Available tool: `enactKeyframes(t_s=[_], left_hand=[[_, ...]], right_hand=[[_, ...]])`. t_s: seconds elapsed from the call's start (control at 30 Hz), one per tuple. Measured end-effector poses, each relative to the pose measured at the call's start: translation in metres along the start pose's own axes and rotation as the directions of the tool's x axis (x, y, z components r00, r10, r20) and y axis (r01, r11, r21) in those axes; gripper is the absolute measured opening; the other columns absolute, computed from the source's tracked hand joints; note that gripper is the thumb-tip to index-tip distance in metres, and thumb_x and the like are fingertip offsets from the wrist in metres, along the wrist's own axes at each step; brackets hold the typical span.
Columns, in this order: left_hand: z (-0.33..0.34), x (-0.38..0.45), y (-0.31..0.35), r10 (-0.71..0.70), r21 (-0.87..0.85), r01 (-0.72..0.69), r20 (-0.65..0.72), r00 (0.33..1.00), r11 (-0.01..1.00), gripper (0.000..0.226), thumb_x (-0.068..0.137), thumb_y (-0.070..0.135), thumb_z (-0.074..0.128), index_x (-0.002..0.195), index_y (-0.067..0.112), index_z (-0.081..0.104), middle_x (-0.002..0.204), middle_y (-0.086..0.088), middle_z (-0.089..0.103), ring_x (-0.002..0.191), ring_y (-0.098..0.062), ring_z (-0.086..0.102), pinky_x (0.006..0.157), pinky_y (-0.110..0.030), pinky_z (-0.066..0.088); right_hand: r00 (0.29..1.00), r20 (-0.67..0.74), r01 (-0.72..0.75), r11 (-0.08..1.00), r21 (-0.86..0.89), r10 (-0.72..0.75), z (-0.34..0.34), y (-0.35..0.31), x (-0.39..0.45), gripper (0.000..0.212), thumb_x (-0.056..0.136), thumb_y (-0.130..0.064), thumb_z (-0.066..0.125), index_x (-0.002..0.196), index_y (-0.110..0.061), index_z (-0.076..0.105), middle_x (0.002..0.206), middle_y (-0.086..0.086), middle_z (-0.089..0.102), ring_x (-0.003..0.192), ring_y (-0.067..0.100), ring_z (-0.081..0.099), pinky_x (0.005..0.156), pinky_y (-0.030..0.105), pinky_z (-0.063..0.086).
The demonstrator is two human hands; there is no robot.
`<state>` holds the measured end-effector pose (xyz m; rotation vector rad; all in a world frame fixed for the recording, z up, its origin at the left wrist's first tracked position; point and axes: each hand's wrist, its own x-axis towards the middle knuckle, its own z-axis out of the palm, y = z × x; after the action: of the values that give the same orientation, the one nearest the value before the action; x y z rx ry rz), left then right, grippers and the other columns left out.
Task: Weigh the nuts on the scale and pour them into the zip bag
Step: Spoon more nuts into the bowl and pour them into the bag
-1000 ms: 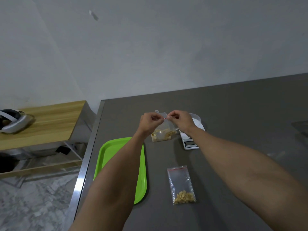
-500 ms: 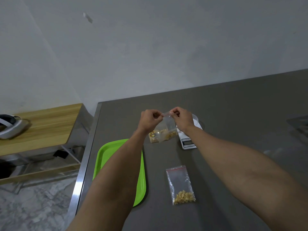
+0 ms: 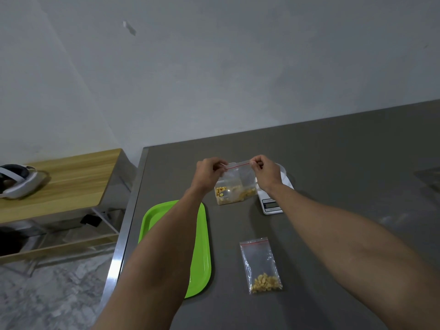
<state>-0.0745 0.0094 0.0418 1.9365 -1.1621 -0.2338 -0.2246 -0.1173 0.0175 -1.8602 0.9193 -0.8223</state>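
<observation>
Pinching the red zip strip of the zip bag [image 3: 238, 173] at its two ends, the left hand [image 3: 207, 173] and right hand [image 3: 266, 173] are holding it above the nuts [image 3: 232, 195] container near the surface's far-left corner, and should be keeping the strip taut and level.

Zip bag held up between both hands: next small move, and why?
Probably pull the red strip apart to open its mouth. The left hand and right hand pinch the zip bag at its top corners, and it looks empty.
</observation>
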Motion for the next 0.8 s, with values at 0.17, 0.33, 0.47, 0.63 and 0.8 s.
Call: enactKeyframes(t_s=[0.17,0.33,0.47,0.63,0.8], left_hand=[[0.004,-0.003,0.002,-0.042,-0.102,0.040,-0.017,0.999,0.994,0.017,0.082,-0.002,0.068,0.096,0.008,0.068,0.075,-0.005,0.072,0.064,-0.012,0.068,0.067,-0.028,0.057],[0.019,-0.027,-0.003,-0.211,-0.450,0.234,0.102,0.972,0.862,0.054,0.077,0.009,0.077,0.122,0.025,0.053,0.109,-0.006,0.062,0.091,-0.012,0.060,0.080,-0.032,0.056],[0.039,-0.054,-0.009,-0.241,-0.469,0.377,0.324,0.915,0.799,0.013,0.088,0.003,0.065,0.099,0.009,0.068,0.092,-0.004,0.069,0.075,-0.005,0.064,0.075,-0.024,0.050],[0.068,-0.083,-0.019,-0.371,-0.542,0.597,0.475,0.798,0.591,0.015,0.095,0.004,0.055,0.084,0.011,0.062,0.077,-0.004,0.065,0.066,-0.016,0.064,0.079,-0.043,0.057],[0.097,-0.119,-0.036,-0.444,-0.485,0.759,0.618,0.648,0.433,0.015,0.096,0.008,0.055,0.082,0.010,0.062,0.080,-0.009,0.063,0.070,-0.021,0.062,0.080,-0.045,0.057]], right_hand=[[0.999,-0.001,-0.041,0.998,0.049,0.041,0.002,0.002,-0.007,0.008,0.100,-0.017,0.052,0.095,-0.016,0.057,0.086,-0.003,0.063,0.084,0.015,0.058,0.079,0.028,0.048],[0.991,0.039,-0.134,0.963,0.232,0.129,0.000,0.007,-0.013,0.017,0.101,-0.016,0.050,0.086,-0.022,0.055,0.074,-0.003,0.065,0.078,0.021,0.070,0.082,0.035,0.057],[0.971,0.093,-0.238,0.930,0.279,0.221,-0.006,0.019,-0.025,0.018,0.101,-0.019,0.049,0.085,-0.023,0.056,0.087,-0.003,0.061,0.074,0.023,0.070,0.074,0.036,0.059],[0.889,0.267,-0.440,0.854,0.278,0.372,-0.006,0.043,-0.052,0.020,0.103,-0.030,0.045,0.107,-0.018,0.061,0.097,0.000,0.065,0.073,0.018,0.067,0.069,0.035,0.055],[0.729,0.427,-0.610,0.791,0.050,0.535,-0.004,0.085,-0.092,0.014,0.097,-0.005,0.047,0.097,-0.013,0.058,0.084,0.010,0.064,0.070,0.022,0.059,0.069,0.037,0.049]])
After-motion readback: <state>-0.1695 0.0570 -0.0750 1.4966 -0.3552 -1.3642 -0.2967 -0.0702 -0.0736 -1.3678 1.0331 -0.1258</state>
